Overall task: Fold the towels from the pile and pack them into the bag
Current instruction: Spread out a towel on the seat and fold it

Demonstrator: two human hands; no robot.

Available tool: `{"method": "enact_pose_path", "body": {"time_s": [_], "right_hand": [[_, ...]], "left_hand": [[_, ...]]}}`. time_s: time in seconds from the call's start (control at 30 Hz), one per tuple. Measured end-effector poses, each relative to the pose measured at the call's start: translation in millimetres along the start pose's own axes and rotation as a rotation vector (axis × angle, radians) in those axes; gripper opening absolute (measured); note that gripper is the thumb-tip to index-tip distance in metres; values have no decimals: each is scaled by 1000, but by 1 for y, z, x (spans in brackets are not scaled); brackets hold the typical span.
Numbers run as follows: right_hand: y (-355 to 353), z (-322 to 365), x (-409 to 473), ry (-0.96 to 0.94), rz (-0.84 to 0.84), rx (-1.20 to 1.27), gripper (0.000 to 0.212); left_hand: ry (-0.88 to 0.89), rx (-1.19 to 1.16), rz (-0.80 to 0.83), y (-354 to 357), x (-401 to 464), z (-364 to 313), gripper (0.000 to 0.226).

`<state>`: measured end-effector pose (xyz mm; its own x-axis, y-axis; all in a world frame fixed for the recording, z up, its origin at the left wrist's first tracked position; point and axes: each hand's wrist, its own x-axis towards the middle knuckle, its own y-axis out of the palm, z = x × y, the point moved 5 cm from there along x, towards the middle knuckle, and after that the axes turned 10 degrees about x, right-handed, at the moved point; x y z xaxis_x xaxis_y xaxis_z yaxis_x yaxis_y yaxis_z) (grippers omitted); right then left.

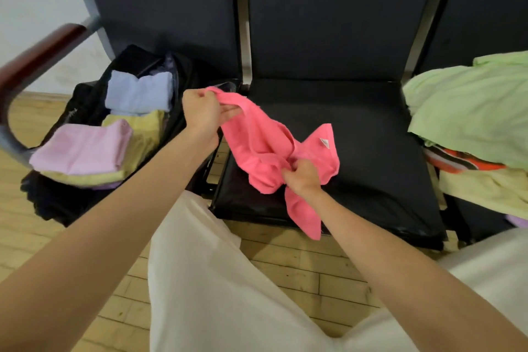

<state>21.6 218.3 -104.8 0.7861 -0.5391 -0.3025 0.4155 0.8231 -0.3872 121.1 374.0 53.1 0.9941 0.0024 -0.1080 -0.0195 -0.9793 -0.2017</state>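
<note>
A crumpled pink towel [257, 140] hangs in the air over the front of the middle black seat [371, 151]. My left hand [203, 111] pinches its upper left corner. My right hand [303, 177] grips a bunched lower part, and a tail of cloth dangles below it. A small white label shows near the towel's right edge. On the left seat lies an open black bag [57, 200] holding folded towels: a light blue one [140, 91], a yellow one [148, 128] and a pale pink one [83, 148] on top. The pile of unfolded towels [471, 106] sits on the right seat, light green on top.
Three dark padded chairs stand in a row with tall backs [328, 14]. A wooden armrest [37, 57] curves at the far left. My legs in white trousers [214, 280] fill the foreground over a wooden floor [300, 266].
</note>
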Motion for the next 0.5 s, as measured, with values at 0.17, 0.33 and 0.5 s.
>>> {"method": "enact_pose_path", "body": {"time_s": [0.17,0.33,0.5], "right_hand": [[-72,12,-4,-129,-287,14,11],[-133,17,-11,-220,-508,-37,12],[-152,6,-36,-281,-538,-64,8]], "left_hand": [[-67,12,-103,-34,12,19,32],[-50,123,-106,-33,-2,19,28],[4,553,2,-32,2,37,30]]}}
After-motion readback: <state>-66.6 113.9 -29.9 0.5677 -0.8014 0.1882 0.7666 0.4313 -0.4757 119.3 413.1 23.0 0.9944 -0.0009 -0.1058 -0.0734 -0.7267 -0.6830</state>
